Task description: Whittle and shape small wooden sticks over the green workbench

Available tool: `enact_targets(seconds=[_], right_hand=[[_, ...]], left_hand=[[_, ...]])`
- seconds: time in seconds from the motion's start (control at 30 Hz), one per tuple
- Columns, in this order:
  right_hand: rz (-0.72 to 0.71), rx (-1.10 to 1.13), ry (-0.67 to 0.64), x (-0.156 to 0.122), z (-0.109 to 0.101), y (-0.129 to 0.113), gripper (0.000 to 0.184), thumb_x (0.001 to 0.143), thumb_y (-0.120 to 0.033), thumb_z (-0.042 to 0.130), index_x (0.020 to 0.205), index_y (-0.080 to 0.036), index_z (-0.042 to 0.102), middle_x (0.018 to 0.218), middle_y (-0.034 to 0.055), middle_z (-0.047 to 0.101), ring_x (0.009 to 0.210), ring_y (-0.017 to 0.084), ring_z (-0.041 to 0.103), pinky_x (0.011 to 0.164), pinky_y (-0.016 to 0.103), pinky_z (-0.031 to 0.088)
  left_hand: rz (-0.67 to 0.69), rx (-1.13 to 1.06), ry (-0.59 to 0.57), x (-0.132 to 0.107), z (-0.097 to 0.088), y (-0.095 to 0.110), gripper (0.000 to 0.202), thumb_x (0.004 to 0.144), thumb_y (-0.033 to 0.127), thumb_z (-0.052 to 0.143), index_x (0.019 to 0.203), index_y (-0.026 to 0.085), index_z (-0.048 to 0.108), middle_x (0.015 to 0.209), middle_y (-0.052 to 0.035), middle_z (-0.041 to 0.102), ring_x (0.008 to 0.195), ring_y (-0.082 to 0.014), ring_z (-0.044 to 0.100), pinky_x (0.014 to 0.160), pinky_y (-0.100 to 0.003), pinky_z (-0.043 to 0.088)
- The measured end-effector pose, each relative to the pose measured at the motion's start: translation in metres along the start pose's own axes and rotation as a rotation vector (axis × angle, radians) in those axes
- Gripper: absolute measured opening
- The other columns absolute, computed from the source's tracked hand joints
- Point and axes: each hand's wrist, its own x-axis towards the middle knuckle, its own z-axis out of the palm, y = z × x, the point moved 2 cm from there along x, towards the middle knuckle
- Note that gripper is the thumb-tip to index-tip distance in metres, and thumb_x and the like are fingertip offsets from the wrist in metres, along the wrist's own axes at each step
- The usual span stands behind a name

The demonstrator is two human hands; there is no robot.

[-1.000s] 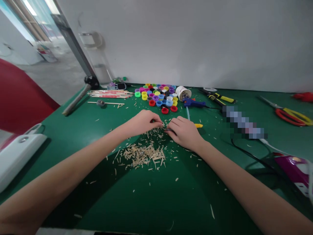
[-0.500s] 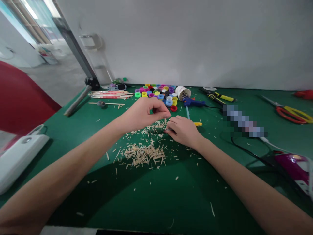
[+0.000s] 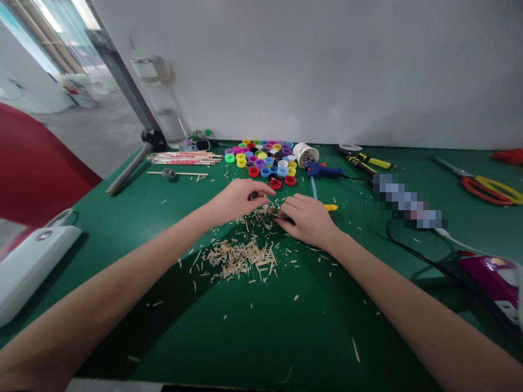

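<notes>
My left hand (image 3: 245, 200) hovers over the small wood bits, its thumb and index fingertip slightly apart. Nothing shows clearly between them. My right hand (image 3: 307, 219) rests on the green table just to the right, fingers curled round a thin grey blade-like tool (image 3: 281, 216) that points left. A ridged yellow end (image 3: 330, 207) sticks out behind this hand; whether it belongs to the same tool is hidden. Below both hands lies a heap of short wooden stick pieces (image 3: 241, 258), with more pieces (image 3: 257, 218) scattered between the hands.
Colourful bottle caps (image 3: 267, 161) cluster at the back, beside a tipped white cup (image 3: 304, 154) and a blue glue gun (image 3: 324, 171). Bundled sticks (image 3: 186, 158) lie back left. Pliers (image 3: 359, 160), scissors (image 3: 482, 182), a cable and a purple-white device (image 3: 490, 283) lie right.
My left hand has moved slightly left and down, and its pinched fingertips have parted. More red and blue caps now show behind it. My right hand has stayed nearly in place.
</notes>
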Motion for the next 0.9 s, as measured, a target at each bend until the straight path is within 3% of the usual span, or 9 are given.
enact_targets(seconds=[0.37, 0.9], right_hand=[[0.016, -0.02, 0.026, -0.001, -0.0012, 0.0005, 0.021, 0.091, -0.031, 0.045, 0.084, -0.016, 0.057, 0.079, 0.0061, 0.057, 0.073, 0.017, 0.043, 0.062, 0.029, 0.029], [0.006, -0.011, 0.024, -0.0013, -0.0034, 0.0, 0.021, 0.091, -0.031, 0.046, 0.083, -0.015, 0.058, 0.078, 0.0058, 0.057, 0.071, 0.017, 0.042, 0.062, 0.029, 0.029]], left_hand=[[-0.02, -0.001, 0.018, -0.0014, 0.0074, -0.0065, 0.009, 0.08, 0.029, 0.059, 0.081, 0.02, 0.055, 0.075, -0.0002, 0.064, 0.066, -0.0118, 0.058, 0.058, -0.025, 0.044], [-0.004, 0.013, 0.007, -0.0024, 0.0061, -0.0032, 0.011, 0.08, 0.031, 0.059, 0.079, 0.021, 0.055, 0.072, 0.0005, 0.063, 0.064, -0.0113, 0.057, 0.056, -0.025, 0.044]])
